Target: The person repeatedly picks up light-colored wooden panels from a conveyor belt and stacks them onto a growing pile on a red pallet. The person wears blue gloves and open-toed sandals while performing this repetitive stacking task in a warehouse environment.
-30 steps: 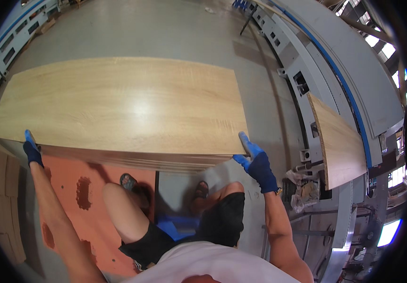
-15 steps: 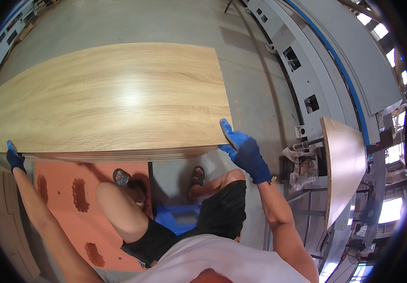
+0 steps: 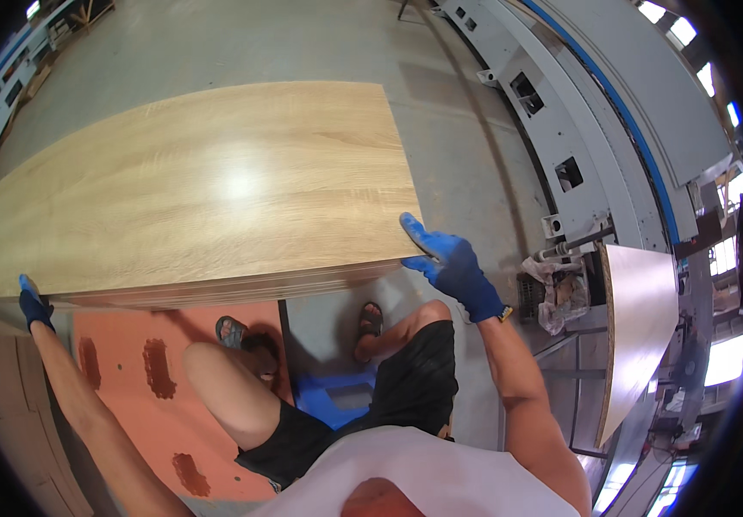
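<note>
1. Cardboard boxes (image 3: 5, 388) are piled at the far left, beside the person's left forearm.
2. Left grip (image 3: 34, 303), in a dark-blue glove with lighter blue fingertips, is clasped on the wood-grain panel (image 3: 208, 181) at its near left corner, thumb on top; the other fingers are hidden.
3. Orange board (image 3: 216, 448), marked with dark, rough patches, lies below the panel's near edge.
4. The panel itself stretches in front of the person between both hands, above a layered stack of panel edges (image 3: 234, 293).
5. Blue plastic stool (image 3: 315, 401) shows between the person's legs.
6. Right grip (image 3: 459, 269), gloved alike, is clamped at the panel's near right corner, thumb on the upper face and fingers around the edge.
7. Clear plastic bag (image 3: 561, 297) hangs near a long grey machine (image 3: 596, 164) with a blue stripe.
8. Second panel (image 3: 643, 327) stands tilted at the far right; its support is unclear.
</note>
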Motion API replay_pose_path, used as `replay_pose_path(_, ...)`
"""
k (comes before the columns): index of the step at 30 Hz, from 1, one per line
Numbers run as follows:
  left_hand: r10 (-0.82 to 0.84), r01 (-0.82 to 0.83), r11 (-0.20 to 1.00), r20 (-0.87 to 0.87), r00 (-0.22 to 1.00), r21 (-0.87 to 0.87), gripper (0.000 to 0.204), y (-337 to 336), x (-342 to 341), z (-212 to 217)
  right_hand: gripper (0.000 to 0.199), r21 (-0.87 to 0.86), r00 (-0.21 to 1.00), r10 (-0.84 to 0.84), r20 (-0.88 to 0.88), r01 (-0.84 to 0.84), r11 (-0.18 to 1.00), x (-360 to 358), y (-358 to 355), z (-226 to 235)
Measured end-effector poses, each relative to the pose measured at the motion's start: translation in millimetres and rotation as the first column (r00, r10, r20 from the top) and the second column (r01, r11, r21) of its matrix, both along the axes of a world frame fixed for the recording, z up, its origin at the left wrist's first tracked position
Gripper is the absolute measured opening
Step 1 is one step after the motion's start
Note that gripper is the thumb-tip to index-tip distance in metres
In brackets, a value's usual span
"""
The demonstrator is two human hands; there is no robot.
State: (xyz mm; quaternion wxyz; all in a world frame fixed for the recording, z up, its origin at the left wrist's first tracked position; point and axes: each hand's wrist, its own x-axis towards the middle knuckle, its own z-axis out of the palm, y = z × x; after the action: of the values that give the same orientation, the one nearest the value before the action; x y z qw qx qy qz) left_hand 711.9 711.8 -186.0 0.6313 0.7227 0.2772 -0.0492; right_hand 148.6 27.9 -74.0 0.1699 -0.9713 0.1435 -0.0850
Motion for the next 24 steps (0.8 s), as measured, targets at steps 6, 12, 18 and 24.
replay_pose_path(6,0.035,-0.057,0.962,0.084,0.996,0.267,0.067,-30,-26,-6,0.041,0.195,0.891,-0.212,0.4,0.143,0.97,-31,25,-30)
replay_pose_path(12,-0.231,-0.262,0.843,0.756,0.612,0.469,0.03,-259,-207,12,0.037,0.726,0.529,-0.771,0.354,0.364,0.584,-194,28,-66)
replay_pose_path(18,-0.489,0.501,0.804,0.836,0.25,0.32,0.022,-474,-502,94,0.049,0.896,0.15,-0.916,0.372,-0.318,0.311,-407,-22,-53)
replay_pose_path(24,-0.753,0.965,-0.216,0.655,-0.068,-0.149,0.026,-544,-664,150,0.043,0.904,0.005,-0.904,0.427,-0.02,0.427,-393,-13,25)
